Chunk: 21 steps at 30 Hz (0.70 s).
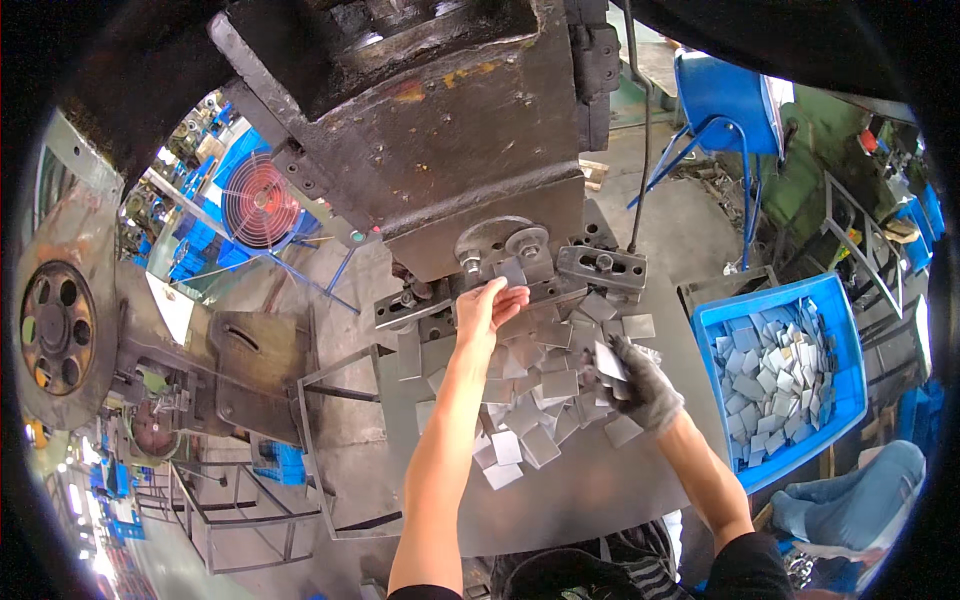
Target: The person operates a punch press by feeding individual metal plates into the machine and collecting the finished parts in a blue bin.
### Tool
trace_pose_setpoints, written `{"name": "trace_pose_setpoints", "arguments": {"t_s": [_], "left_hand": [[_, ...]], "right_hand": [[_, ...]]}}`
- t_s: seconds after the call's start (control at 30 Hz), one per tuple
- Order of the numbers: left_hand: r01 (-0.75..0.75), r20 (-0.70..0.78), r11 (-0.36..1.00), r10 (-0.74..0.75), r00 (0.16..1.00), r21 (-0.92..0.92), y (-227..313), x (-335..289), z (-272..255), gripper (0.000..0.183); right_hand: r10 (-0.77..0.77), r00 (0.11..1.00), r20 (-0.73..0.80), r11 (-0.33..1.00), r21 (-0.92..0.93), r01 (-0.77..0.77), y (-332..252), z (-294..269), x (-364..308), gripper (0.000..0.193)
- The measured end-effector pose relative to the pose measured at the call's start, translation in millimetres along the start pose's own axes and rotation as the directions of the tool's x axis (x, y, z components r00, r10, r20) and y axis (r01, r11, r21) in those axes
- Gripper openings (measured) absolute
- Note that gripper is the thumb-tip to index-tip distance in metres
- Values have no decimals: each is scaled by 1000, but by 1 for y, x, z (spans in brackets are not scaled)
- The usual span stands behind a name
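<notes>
My bare left hand (pixel 488 312) is raised to the front of the press, just below its ram. Its fingers pinch a small square metal plate (pixel 511 271) close to the die area. My right hand (pixel 646 388), in a grey glove, is closed around metal plates (pixel 609 361) over the right side of the pile; the fingers partly hide how many it holds. Between and below the hands, a loose heap of flat grey metal plates (pixel 541 412) lies spread on the metal worktable (pixel 590 505).
The dark press ram (pixel 470 130) looms ahead, with bolted clamps (pixel 602 264) beneath it. At the right stands a blue bin (pixel 853 385) full of similar plates. A blue chair (pixel 725 105), a red fan (pixel 262 200) and a metal frame (pixel 235 520) stand around.
</notes>
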<state>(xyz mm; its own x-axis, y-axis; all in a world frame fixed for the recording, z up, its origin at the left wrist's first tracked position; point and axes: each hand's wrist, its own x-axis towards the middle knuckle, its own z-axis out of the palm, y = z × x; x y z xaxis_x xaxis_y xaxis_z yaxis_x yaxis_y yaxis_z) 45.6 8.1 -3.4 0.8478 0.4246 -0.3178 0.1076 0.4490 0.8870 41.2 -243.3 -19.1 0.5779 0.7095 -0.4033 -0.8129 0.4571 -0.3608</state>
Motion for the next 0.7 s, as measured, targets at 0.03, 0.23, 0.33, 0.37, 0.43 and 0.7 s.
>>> {"name": "trace_pose_setpoints", "arguments": {"t_s": [0.03,0.23,0.33,0.37,0.43,0.7], "left_hand": [[29,-48,999,-30,998,-32,0,3,0,22],[85,-60,996,-86,994,-33,-1,4,-6,34],[100,-117,986,-84,990,136,6,-17,-18,40],[-22,-104,966,51,993,258,8,-27,-21,36],[-201,-2,850,231,973,487,3,-46,-36,24],[-496,473,40,245,846,867,-12,-119,-59,58]], "right_hand": [[23,999,-48,1000,-12,-24,-1,5,-12,28],[31,999,44,999,-31,-30,3,7,-34,22],[12,999,29,999,45,-13,10,-7,-33,21],[18,998,68,999,37,-20,6,-6,-36,21],[79,994,77,993,77,-85,-1,-13,-39,19],[56,998,-26,997,57,-54,3,12,-24,15]]}}
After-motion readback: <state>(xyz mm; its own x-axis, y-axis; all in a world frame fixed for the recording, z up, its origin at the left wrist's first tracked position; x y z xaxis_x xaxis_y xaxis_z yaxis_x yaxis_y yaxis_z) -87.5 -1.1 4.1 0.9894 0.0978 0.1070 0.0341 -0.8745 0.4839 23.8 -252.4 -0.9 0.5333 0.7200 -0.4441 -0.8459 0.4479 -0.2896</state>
